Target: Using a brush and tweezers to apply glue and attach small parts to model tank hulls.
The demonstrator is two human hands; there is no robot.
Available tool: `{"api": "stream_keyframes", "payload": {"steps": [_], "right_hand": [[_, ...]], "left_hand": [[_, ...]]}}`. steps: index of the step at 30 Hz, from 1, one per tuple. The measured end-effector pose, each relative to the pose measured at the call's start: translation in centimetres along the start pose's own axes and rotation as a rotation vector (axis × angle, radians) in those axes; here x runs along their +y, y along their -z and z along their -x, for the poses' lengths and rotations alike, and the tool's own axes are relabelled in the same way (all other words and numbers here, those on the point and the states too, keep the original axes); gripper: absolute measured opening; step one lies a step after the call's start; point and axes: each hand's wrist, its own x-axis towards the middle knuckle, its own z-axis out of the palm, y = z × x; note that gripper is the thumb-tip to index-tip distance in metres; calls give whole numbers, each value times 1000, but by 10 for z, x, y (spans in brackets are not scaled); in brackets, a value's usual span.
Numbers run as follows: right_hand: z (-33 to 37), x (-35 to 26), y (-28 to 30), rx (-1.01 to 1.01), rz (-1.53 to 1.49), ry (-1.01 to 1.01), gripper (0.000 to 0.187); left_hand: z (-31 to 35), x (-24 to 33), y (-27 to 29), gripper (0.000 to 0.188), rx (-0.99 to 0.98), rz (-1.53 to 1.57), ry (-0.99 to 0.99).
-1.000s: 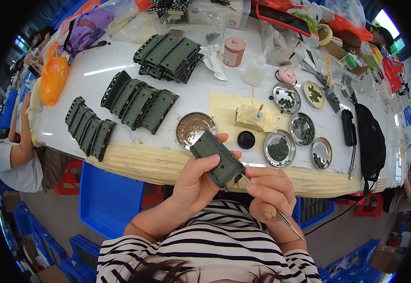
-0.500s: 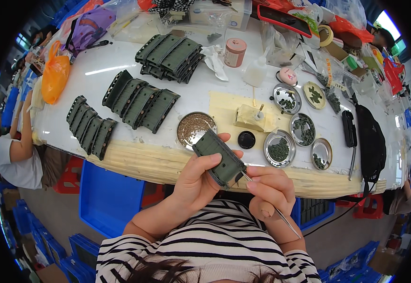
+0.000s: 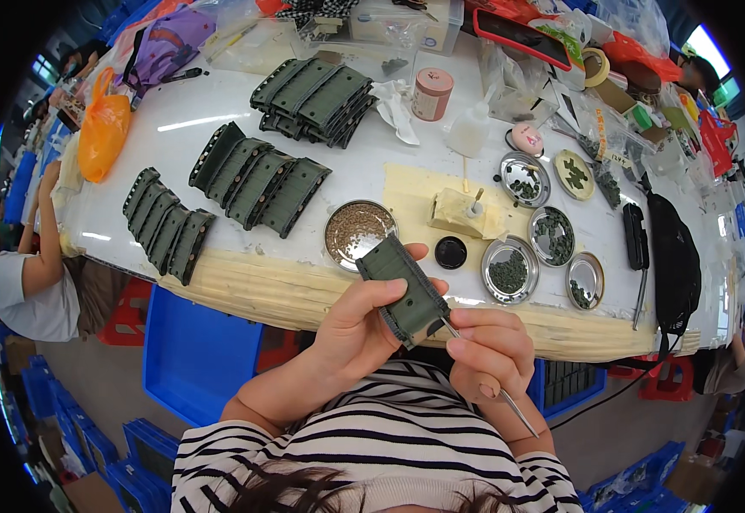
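Note:
My left hand [image 3: 359, 318] grips a dark green, ridged rectangular plastic panel [image 3: 398, 289] by its edges, thumb on top, tilted above the table's near edge. In my right hand [image 3: 494, 346] is a slim silver metal tool [image 3: 519, 412], pinched between thumb and fingers. Its tip meets the panel's right edge near the lower corner; whether it is a pair of tweezers I cannot make out. Just beyond the panel is a round metal dish of small brown pieces [image 3: 360, 224]. A black round cap [image 3: 450, 252] lies to its right.
Similar green panels lie in a stack [image 3: 314, 98] and rows [image 3: 257, 179] at left. Metal dishes [image 3: 509, 269] with small green parts stand at right, near a yellow block [image 3: 466, 214], a plastic bottle [image 3: 470, 132] and a black pouch [image 3: 677, 256]. A blue bin [image 3: 193, 359] sits below the table.
My hands, the panel and the tool have barely moved; the tool's tip stays at the panel's edge. The whole view has shifted slightly.

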Motion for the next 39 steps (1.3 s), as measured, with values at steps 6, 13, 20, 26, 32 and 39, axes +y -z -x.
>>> {"api": "stream_keyframes", "payload": {"steps": [6, 13, 20, 26, 32, 39], "right_hand": [[2, 4, -3, 33, 20, 2, 30], [2, 2, -2, 25, 20, -14, 30], [2, 2, -8, 126, -54, -50, 30], [-19, -6, -2, 70, -255, -155, 28], [-45, -3, 4, -104, -177, -34, 35], [-54, -1, 2, -131, -27, 46, 38]], "left_hand": [[-6, 1, -4, 49, 94, -55, -18], [-7, 1, 3, 45, 22, -47, -15], [-8, 6, -4, 45, 4, -52, -13], [-5, 4, -3, 67, 11, 169, -52], [-5, 8, 7, 67, -23, 579, 147], [-4, 9, 1, 64, -19, 724, 149]]}}
